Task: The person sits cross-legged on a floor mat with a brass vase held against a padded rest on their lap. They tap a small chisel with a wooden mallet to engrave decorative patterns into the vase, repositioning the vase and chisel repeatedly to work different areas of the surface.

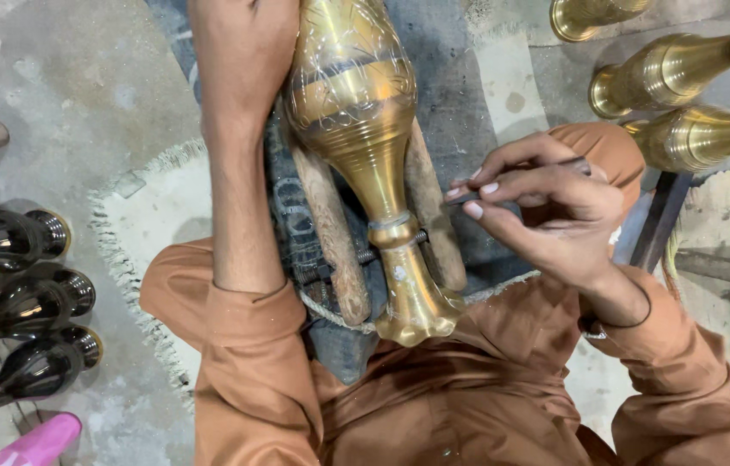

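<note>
Head view shows the left hand (240, 52) pressed on a tall engraved golden brass vase (365, 129), steadying it in a wooden cradle (330, 242) on the lap, while the right hand (546, 203) pinches a thin metal engraving tool (468, 198) against its neck.

Warm, fairly bright overhead light throws streaky glare off the engraved golden brass vase (356, 95), shadows stay soft, and the edges look slightly stretched and soft.
</note>
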A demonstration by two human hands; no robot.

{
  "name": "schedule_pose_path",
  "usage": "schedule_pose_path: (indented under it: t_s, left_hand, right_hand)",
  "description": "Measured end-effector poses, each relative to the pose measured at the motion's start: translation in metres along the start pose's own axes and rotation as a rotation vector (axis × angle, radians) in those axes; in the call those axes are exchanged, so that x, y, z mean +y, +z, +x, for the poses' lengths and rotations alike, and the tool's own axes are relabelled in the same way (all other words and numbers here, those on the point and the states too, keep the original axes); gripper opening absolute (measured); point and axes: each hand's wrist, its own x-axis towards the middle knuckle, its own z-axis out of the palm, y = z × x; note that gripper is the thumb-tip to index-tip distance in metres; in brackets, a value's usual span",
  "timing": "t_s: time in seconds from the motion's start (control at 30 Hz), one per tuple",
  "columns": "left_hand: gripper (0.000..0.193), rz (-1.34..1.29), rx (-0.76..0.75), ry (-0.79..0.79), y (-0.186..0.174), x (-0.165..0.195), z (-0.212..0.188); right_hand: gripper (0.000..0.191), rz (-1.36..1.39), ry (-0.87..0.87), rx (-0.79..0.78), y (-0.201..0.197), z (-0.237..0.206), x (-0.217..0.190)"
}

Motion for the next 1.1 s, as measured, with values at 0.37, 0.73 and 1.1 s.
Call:
schedule_pose_path:
  t_s: [0.37,0.73,1.1]
  left_hand:
    - [0.032,-0.348,0.086,-0.03,0.012,0.007,-0.01]
    - [0.032,-0.25,0.002,-0.041,0.02,0.007,-0.014]
    - [0.031,-0.228,-0.023,-0.058,0.026,0.002,-0.017]
  right_hand:
    - [0.023,-0.345,-0.257,-0.146,0.017,0.051,-0.015]
    - [0.022,-0.534,-0.334,-0.253,0.02,0.07,-0.035]
    - [0.019,-0.628,-0.289,-0.247,0.028,0.078,-0.054]
